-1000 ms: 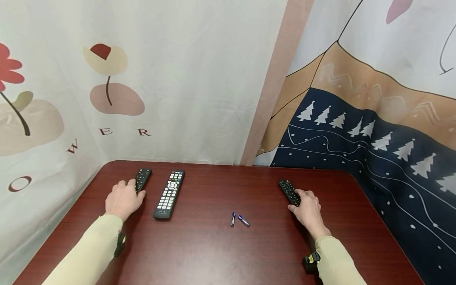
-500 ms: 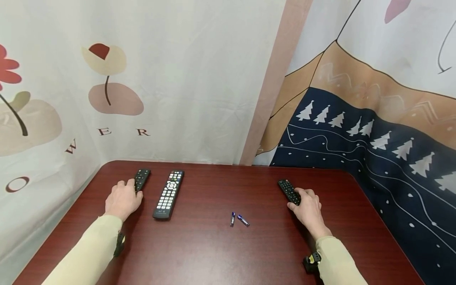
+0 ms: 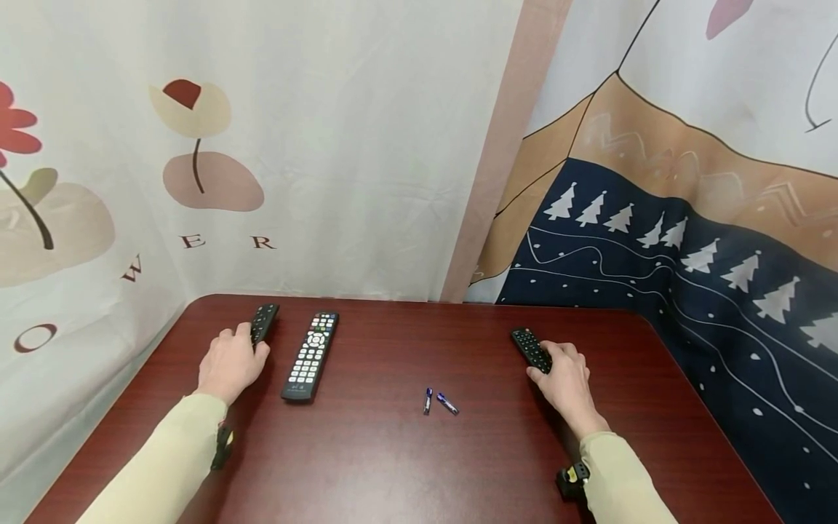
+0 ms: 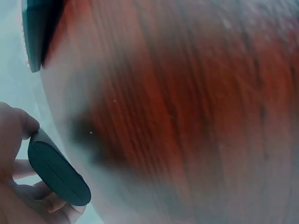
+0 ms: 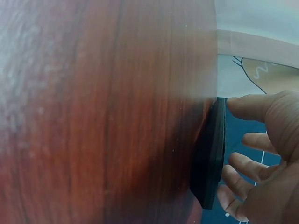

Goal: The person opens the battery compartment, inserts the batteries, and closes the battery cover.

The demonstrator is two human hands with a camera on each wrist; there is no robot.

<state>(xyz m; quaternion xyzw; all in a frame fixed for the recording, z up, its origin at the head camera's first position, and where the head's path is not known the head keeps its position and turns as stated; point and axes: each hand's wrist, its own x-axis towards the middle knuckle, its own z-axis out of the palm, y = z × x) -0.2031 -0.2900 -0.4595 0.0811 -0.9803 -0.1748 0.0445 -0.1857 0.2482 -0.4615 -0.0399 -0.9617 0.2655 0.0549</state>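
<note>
At the table's far left, my left hand (image 3: 229,364) holds a small black remote control (image 3: 264,322) by its near part. The left wrist view shows the end of this remote (image 4: 58,172) between thumb and fingers, raised off the tabletop. On the right side my right hand (image 3: 567,382) grips another black remote control (image 3: 530,349), thumb on one edge and fingers toward the other. That remote (image 5: 209,156) lies on or very near the table in the right wrist view. The fingers cover its near right part.
A larger grey remote control (image 3: 310,358) with white buttons lies right of my left hand. Two small blue-and-white batteries (image 3: 428,402) lie near the middle of the brown table (image 3: 366,466). Printed curtains (image 3: 366,145) hang behind the table's back edge.
My left hand has shifted slightly up and right, and its remote has risen and turned a little with it. The right hand and its remote stay almost where they were.
</note>
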